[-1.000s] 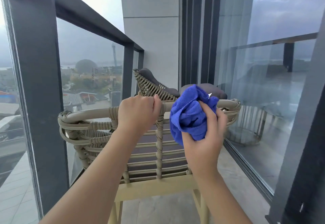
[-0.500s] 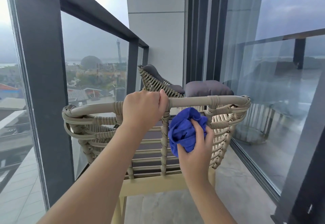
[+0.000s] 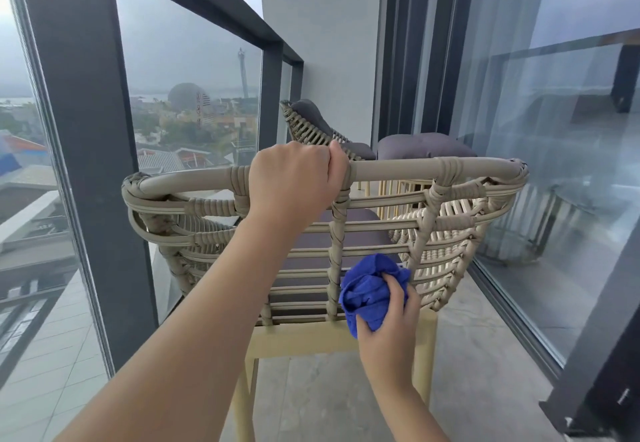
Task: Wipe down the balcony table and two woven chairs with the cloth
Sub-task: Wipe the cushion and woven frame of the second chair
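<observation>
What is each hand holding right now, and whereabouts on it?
The left hand grips the near woven chair by its top rail. The right hand clutches the bunched blue cloth from below, against the chair's lower back.

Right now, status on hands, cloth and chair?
Left hand grips near chair top rail. Right hand holds blue cloth against lower back weave. Nothing blocking.

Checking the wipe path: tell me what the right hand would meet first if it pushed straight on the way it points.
The right hand points forward with the cloth bunched ahead of its fingers, so the cloth would meet the near chair back's lower woven slats first. It looks to be against them already, though depth is unclear.
</observation>
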